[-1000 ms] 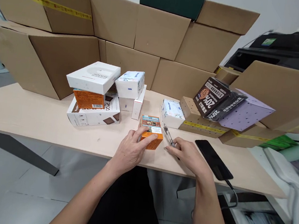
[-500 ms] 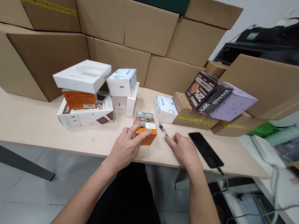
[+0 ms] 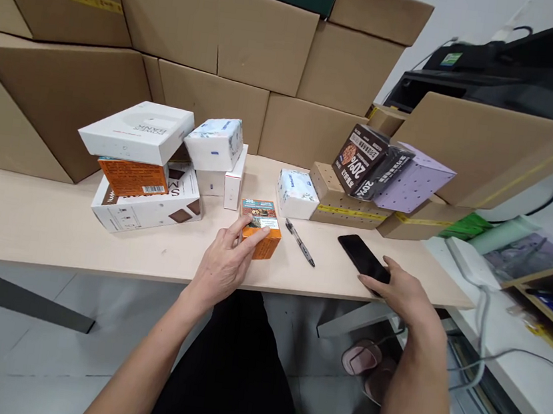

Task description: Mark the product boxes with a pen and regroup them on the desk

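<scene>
My left hand [image 3: 228, 253] holds a small orange box [image 3: 265, 248] near the table's front edge, thumb and forefinger lying over its printed top. My right hand [image 3: 398, 286] is closed around the near end of a black smartphone [image 3: 362, 255], thumb at its left edge and fingers at its right. The phone lies on the table, its lower end hidden by the hand. Between the two hands a clear-barrelled pen [image 3: 301, 242] lies loose and slanted, touched by neither.
To the left stand a white power bank box [image 3: 137, 133], an orange box [image 3: 131, 178], a white carton [image 3: 150, 208] and a tissue pack [image 3: 215, 144]. Behind the pen sit another tissue pack [image 3: 298, 195], a dark brown box [image 3: 360, 160] and a lilac box [image 3: 413, 180]. Cardboard walls [image 3: 311, 130] enclose the back.
My right hand has let go of the pen and moved right onto the phone. The pen now lies on the table. My left hand keeps to the orange box; the view has shifted slightly.
</scene>
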Demonstrator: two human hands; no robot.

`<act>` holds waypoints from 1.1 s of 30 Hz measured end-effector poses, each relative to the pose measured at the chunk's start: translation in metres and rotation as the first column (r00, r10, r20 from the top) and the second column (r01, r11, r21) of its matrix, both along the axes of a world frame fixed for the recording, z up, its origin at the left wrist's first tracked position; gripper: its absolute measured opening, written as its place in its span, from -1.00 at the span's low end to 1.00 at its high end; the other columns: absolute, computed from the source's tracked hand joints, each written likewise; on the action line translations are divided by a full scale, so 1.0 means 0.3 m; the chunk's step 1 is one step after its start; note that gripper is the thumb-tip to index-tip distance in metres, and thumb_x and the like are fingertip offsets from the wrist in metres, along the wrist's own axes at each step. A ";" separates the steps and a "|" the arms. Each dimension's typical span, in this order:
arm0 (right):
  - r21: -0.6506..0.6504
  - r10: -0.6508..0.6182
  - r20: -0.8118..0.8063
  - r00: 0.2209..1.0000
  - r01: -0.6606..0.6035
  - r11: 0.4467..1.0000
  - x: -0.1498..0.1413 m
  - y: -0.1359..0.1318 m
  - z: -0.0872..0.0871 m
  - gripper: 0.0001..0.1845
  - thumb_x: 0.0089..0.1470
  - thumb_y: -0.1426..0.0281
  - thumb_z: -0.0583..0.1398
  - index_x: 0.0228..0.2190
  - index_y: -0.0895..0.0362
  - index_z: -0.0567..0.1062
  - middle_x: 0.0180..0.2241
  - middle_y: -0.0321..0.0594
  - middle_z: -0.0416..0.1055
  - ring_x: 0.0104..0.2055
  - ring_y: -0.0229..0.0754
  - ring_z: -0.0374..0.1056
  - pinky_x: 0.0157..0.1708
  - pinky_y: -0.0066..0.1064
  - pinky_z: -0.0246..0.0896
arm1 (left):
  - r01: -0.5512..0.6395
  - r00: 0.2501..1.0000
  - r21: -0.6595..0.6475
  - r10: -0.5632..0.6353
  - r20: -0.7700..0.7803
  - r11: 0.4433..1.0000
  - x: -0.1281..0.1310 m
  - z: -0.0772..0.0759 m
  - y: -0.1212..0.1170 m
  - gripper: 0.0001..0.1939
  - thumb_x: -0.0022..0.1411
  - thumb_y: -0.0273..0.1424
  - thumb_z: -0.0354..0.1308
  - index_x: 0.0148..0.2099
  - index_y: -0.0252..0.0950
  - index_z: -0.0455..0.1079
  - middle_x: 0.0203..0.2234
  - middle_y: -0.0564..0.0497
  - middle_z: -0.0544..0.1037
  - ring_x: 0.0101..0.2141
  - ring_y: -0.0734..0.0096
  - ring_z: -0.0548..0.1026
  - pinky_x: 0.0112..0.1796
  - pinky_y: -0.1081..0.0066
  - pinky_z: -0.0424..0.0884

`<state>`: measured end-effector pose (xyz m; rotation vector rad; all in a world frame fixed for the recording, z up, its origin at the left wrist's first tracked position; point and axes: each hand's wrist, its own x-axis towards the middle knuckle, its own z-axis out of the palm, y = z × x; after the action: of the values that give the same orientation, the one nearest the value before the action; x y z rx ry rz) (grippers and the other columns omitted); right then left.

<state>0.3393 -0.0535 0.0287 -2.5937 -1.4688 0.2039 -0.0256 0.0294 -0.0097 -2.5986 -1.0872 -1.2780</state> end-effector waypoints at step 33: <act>0.930 0.213 0.153 0.965 -0.214 0.300 -0.732 -0.041 -0.168 -0.08 0.07 0.21 0.33 0.33 0.14 0.07 0.07 0.14 0.40 0.09 0.09 0.36 -0.02 0.01 0.39 | 0.081 0.889 -0.531 0.179 0.421 0.844 0.166 0.028 -0.225 -0.78 0.18 -0.30 0.15 -0.41 -0.22 0.16 -0.49 0.11 0.30 -0.40 0.40 0.31 -0.34 0.39 0.25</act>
<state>0.1198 -0.0658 -0.0217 -1.3929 -1.2982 -0.5154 0.0242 -0.0380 -0.0014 -2.6451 -1.8192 -1.8681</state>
